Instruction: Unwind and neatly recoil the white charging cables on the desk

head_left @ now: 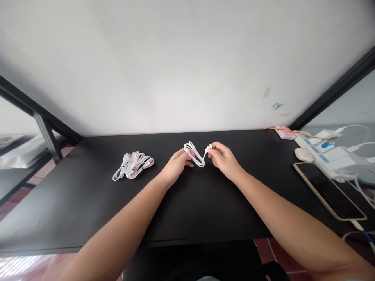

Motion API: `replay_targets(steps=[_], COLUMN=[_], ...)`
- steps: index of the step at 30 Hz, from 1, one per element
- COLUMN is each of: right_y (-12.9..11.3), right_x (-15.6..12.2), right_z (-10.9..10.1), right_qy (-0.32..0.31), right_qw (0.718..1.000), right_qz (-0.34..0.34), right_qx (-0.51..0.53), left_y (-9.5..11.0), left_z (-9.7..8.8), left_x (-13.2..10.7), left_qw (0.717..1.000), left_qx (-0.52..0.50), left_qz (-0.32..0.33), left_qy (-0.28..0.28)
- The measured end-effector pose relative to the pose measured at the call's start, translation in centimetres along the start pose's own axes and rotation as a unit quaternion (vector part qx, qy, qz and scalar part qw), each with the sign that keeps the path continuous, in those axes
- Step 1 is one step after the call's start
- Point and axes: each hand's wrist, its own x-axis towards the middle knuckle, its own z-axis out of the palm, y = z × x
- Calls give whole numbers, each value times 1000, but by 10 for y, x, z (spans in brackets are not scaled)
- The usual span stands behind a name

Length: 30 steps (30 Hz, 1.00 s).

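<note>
Above the middle of the black table (88, 203), my left hand (175, 167) is closed around the looped bundle of a white cable (193, 153). My right hand (223, 159) pinches the cable's plug end between thumb and fingertips, just to the right of the loops. The two hands are close together. To the left, a pile of several coiled white cables (133, 165) lies on the table, apart from both hands.
At the right edge lie a phone (329, 191) face up with a charging lead, a white power strip (328, 154) with plugs and cables, a small white oval object (304, 155) and a pink packet (284, 133). A white wall stands behind the table.
</note>
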Motion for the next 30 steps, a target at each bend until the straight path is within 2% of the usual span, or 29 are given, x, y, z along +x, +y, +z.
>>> replay_targets(steps=[4, 9, 13, 18, 21, 23, 27, 30], right_y=[-6, -13, -12, -13, -13, -11, -5, 0], right_x=[1, 4, 7, 9, 12, 14, 19, 23], right_z=[-1, -5, -11, -15, -20, -24, -35, -44], right_qy=[43, 58, 75, 131, 152, 176, 235, 263], right_qw=[993, 977, 973, 969, 967, 965, 953, 944], right_qz=[47, 99, 95, 67, 35, 16, -17, -31], right_qx=[96, 177, 195, 200, 199, 192, 193, 196], left_y=[8, 11, 5, 3, 7, 11, 16, 19], left_z=[-2, 0, -3, -9, -14, -18, -21, -20], left_x=[-1, -3, 1, 6, 6, 4, -1, -1], left_qw=[997, 998, 998, 993, 986, 977, 951, 954], left_qx=[-74, -59, -52, -47, 5, 93, 260, 244], left_qz=[-13, 7, 15, 41, 55, 72, 98, 100], left_qy=[-21, -35, 10, 101, 159, 177, 138, 143])
